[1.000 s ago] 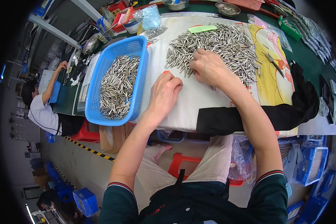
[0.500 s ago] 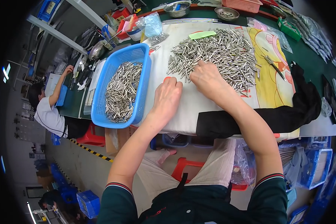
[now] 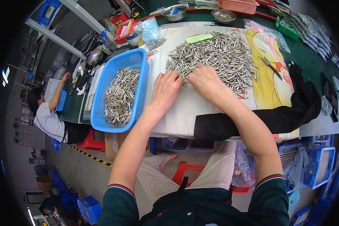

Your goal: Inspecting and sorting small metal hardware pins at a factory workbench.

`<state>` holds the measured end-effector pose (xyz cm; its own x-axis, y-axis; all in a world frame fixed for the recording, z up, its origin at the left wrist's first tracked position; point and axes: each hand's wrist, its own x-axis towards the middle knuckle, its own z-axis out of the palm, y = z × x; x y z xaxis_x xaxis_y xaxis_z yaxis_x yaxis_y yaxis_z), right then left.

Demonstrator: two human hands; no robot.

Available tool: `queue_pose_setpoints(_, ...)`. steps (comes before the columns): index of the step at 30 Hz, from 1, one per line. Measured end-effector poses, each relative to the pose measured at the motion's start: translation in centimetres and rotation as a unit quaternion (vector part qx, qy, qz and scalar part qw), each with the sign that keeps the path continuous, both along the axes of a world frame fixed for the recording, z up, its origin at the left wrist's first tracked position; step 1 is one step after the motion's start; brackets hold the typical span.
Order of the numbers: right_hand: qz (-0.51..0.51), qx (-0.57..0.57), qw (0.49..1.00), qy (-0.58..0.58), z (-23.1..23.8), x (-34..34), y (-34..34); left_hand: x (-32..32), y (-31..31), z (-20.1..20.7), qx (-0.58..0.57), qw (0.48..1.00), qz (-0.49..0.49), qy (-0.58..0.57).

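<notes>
A broad heap of short silvery metal pins [image 3: 226, 60] lies on the white and yellow printed table cover [image 3: 184, 118]. At the heap's near left edge my left hand [image 3: 165, 89] is closed, fingers bent down; what sits under the fingertips is hidden. Just beside it, my right hand [image 3: 207, 81] is closed too, its curled fingers touching the pins, and I cannot make out what they pinch. To the left stands a blue perforated basket [image 3: 142, 81] holding many similar pins [image 3: 122, 94]. A bright green slip [image 3: 199, 38] rests on the heap's far side.
Pliers [image 3: 272, 67] lie right of the heap. Black cloth [image 3: 248, 122] stretches along the near edge. Metal bowls [image 3: 223, 16], a pink basket [image 3: 239, 5] and a clear bag [image 3: 148, 30] sit at the back. A co-worker [image 3: 51, 113] works at the left.
My left hand has moved forward from the bare cover to the heap's edge, closer to my right hand. My right hand has shifted slightly left. The whole view has tilted a little.
</notes>
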<state>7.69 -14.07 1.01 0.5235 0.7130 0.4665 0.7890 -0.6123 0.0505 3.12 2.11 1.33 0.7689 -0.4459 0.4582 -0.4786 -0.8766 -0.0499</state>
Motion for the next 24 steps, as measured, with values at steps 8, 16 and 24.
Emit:
queue_pose_setpoints(8, -0.006, -0.051, 0.999, 0.008, 0.2, -0.6, 1.0, -0.2, 0.6, -0.3, 0.018, 0.998, -0.064, 0.001)
queue_pose_setpoints(16, -0.054, -0.071, 0.996, -0.014, 0.1, -1.7, 0.5, 0.3, -0.2, -1.0, -0.031, 0.997, -0.070, 0.006)
queue_pose_setpoints(24, -0.041, -0.060, 0.997, 0.010, 0.1, -1.1, 0.5, 0.2, -0.2, -1.4, -0.060, 0.996, -0.030, 0.052)
